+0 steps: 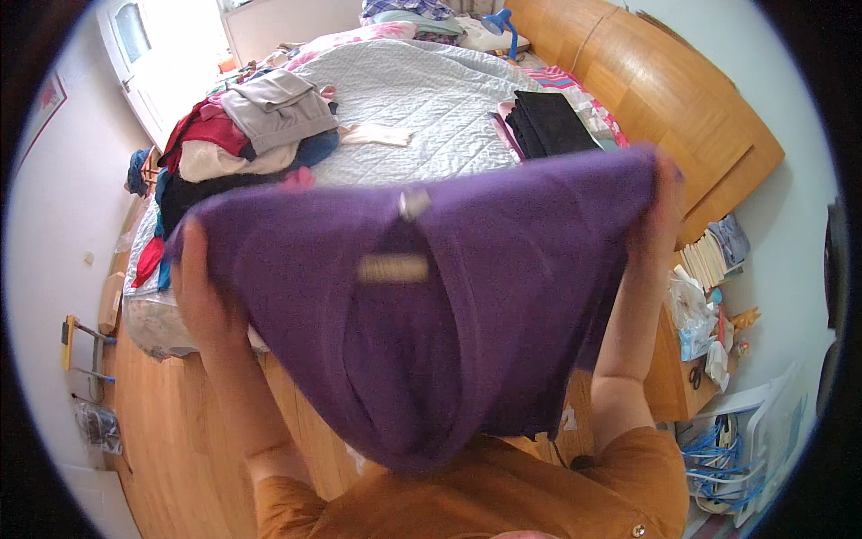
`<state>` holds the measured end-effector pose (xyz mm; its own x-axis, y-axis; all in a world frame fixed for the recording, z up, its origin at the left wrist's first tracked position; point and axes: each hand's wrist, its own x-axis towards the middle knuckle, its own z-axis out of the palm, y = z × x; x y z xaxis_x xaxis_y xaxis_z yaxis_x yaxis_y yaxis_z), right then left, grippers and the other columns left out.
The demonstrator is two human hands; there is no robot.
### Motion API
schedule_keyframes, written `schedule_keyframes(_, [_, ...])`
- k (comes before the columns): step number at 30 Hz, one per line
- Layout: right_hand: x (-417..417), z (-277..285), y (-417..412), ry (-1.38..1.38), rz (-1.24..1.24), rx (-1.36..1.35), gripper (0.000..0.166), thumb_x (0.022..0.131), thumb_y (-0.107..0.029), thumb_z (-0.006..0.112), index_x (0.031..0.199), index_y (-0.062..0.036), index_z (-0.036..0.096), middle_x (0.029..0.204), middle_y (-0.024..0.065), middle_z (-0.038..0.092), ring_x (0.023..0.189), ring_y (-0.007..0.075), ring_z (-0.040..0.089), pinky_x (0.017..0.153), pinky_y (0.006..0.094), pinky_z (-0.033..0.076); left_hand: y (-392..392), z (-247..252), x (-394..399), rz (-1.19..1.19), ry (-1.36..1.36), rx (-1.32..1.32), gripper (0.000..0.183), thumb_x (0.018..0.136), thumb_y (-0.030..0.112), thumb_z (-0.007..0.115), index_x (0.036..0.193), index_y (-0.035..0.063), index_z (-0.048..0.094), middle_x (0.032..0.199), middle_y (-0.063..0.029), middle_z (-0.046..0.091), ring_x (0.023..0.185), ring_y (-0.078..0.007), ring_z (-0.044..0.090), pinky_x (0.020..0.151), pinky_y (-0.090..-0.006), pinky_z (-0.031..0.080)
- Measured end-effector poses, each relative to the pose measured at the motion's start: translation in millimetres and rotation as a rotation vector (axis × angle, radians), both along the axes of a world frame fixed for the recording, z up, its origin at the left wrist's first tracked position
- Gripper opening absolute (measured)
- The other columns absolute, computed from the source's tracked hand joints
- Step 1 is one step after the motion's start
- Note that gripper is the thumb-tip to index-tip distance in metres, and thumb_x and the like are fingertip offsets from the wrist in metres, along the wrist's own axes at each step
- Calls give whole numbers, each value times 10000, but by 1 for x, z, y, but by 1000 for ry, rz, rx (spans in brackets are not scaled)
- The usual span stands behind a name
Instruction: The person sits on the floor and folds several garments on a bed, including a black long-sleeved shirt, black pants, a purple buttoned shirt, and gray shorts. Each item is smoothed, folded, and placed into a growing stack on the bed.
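A purple knitted garment (532, 269) with a deep neck opening and a pale label inside is stretched wide in the air before me. My left hand (195, 290) grips its upper edge on the left side. At the opposite upper corner, my right hand (663, 195) holds the cloth, with some fingers hidden by it. Both hands look blurred. Beyond the garment, a bed with a pale quilted cover (417, 87) bears a heap of clothes topped by grey folded trousers (283, 111). Folded black cloth (555, 124) lies on the bed's right side.
A wooden headboard (673, 87) rises at right, near a blue lamp (498, 23). Below it, a wooden cabinet (680, 377) bears books (707, 259), plastic bags and scissors (695, 376). A white rack with blue cords (720, 458) stands at lower right.
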<state>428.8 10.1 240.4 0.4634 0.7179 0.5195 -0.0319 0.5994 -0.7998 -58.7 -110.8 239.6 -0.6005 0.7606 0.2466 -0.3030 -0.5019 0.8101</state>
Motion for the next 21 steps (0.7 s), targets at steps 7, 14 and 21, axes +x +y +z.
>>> schedule_keyframes(7, [-57, 91, 110, -142, 268, -186, 533, 985, -478, 575, 1110, 39, 609, 1046, 105, 633, 896, 196, 671, 743, 317, 606, 125, 102, -27, -226, 278, 67, 361, 945, 232, 697, 1203, -4, 604, 1159, -110, 661, 1045, -220, 634, 928, -392, 490])
schedule_keyframes(14, [-73, 171, 192, 78, 608, 70, 307, 985, -216, 498, 1132, 38, 586, 1029, 277, 650, 1008, 418, 619, 890, 424, 487, 189, 169, -55, 789, 1665, 114, 465, 953, 292, 674, 1250, -58, 599, 1079, -166, 671, 896, -265, 655, 849, -378, 515])
schedule_keyframes(21, [-48, 24, 267, 17, 752, -477, 402, 1012, -497, 536, 1095, -113, 618, 938, 22, 669, 785, 120, 666, 626, 274, 583, 193, -44, -1, 83, 721, 79, 418, 927, 340, 697, 1117, -32, 690, 1049, -102, 711, 955, -221, 629, 900, -369, 473])
